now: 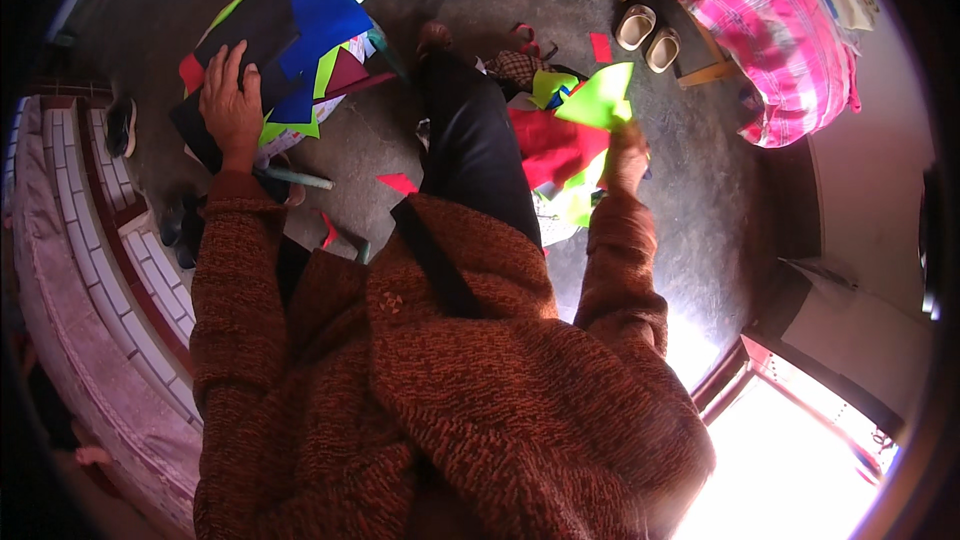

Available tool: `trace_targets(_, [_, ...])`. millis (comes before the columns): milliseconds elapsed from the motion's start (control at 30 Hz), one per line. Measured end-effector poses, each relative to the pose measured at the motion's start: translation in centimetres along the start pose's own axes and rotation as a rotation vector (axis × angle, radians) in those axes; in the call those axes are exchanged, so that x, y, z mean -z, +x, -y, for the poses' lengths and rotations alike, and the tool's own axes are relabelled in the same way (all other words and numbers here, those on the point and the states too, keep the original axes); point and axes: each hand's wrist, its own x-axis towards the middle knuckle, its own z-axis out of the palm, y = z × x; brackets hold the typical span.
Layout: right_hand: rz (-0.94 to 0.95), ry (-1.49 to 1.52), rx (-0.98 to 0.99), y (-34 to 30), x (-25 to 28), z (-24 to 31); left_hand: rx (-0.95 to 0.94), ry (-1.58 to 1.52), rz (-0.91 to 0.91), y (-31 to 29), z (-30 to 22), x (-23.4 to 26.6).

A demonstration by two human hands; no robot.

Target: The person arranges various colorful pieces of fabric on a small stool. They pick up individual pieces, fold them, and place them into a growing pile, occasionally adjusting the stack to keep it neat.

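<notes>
My left hand (232,108) lies with fingers outstretched on a black cloth piece (250,25), at the top of a layered pile on the left. Blue cloth (328,18), neon-green edges and a maroon piece (350,73) show in that same pile. On the right, my right hand (627,158) is closed on a neon-green cloth piece (603,100), which stands up above its fingers. Below and left of this hand spreads a red cloth (550,143), among more green and patterned scraps. The fingertips of my right hand are partly hidden.
Red scraps (398,183) lie on the grey floor (700,180). Beige clogs (635,28) stand near wooden legs under a pink checked cloth (745,30). A dark shoe (121,128) rests beside the white-tiled step (100,250) at left. Bright light enters the doorway (790,450) at lower right.
</notes>
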Motion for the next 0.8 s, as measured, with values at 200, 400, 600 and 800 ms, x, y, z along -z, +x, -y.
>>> trace_targets(200, [0.38, 0.23, -0.01, -7.7, -4.1, -0.6, -0.013, -0.045, 0.0, 0.1, -0.1, 0.1])
trace_targets(400, [0.406, 0.313, 0.029, -7.1, -3.4, -1.0, -0.027, -0.031, -0.024, 0.1, 0.5, -0.4])
trace_targets(600, [0.51, 0.198, 0.113, -5.8, -2.7, -1.0, -0.015, -0.027, -0.015, -0.1, 0.4, -0.6])
trace_targets(800, [0.561, 0.264, 0.139, -5.2, -2.1, -2.5, -0.012, -0.017, 0.001, -0.1, 0.5, -0.6])
